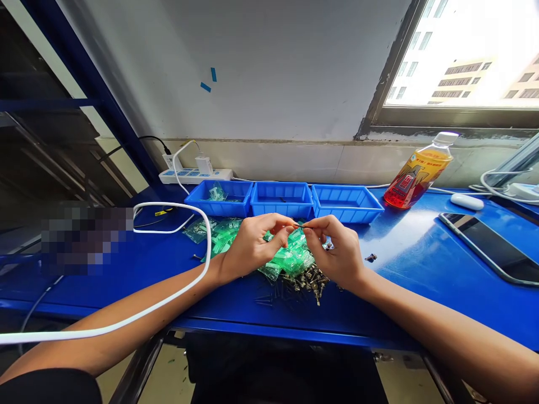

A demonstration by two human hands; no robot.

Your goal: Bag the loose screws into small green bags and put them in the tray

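Note:
Between the fingertips of both hands is a small dark screw, held level above the table. My left hand pinches one end of it, and my right hand pinches the other; the fingers hide most of it. Below them lies a heap of green plastic bags with small parts inside. Loose brass-coloured metal fittings are piled at the near side of the bags. Several dark screws lie scattered beside that pile, toward the table's front edge.
Three blue bins stand in a row behind the hands; the left one holds clear bags. A drink bottle, a white mouse-like object and a phone are on the right. A white cable loops across the left forearm, and a power strip sits behind.

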